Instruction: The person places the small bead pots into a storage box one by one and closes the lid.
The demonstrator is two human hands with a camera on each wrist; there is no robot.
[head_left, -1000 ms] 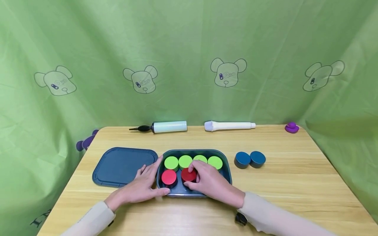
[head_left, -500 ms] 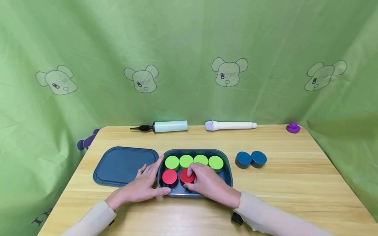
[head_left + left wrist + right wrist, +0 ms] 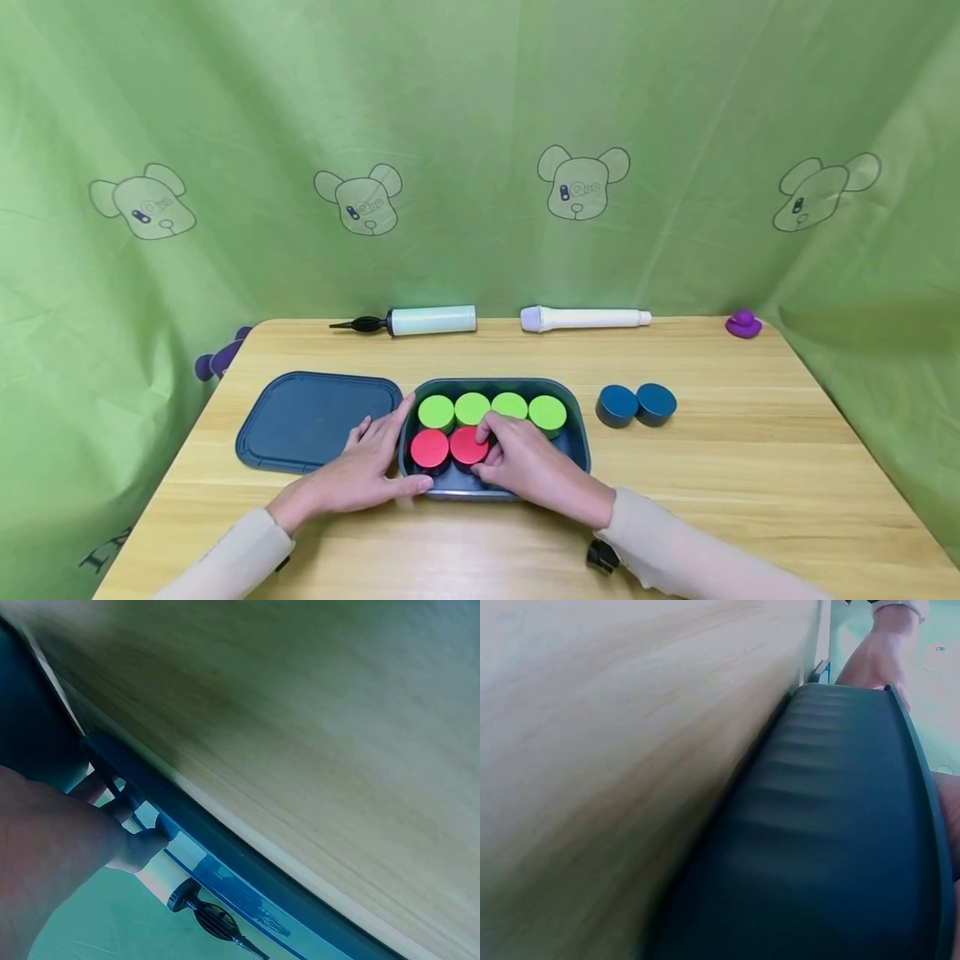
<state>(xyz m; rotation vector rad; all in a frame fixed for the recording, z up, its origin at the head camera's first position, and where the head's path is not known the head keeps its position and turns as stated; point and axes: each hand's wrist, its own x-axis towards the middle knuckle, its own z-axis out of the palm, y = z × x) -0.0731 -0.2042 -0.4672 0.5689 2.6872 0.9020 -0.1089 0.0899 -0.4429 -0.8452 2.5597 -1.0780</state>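
A dark blue rectangular box lies open in front of me. Inside are a back row of several green cylinders and two red-topped cylinders in front. My right hand reaches in over the front right, its curled thumb and index finger at the right edge of the second red-topped cylinder. That cylinder stands beside the first one. My left hand rests along the box's left end with thumb and fingers spread. In the right wrist view, the box's side hides the cylinders.
Left of the box lies a flat dark blue lid. Two blue cylinders stand at the right. Along the back edge are a hand pump, a white microphone-shaped object and a small purple duck-like figure. A green curtain hangs behind.
My right hand has moved slightly left, shifting the second red-topped cylinder left toward the first. More of its top now shows. The left hand keeps its place at the box.
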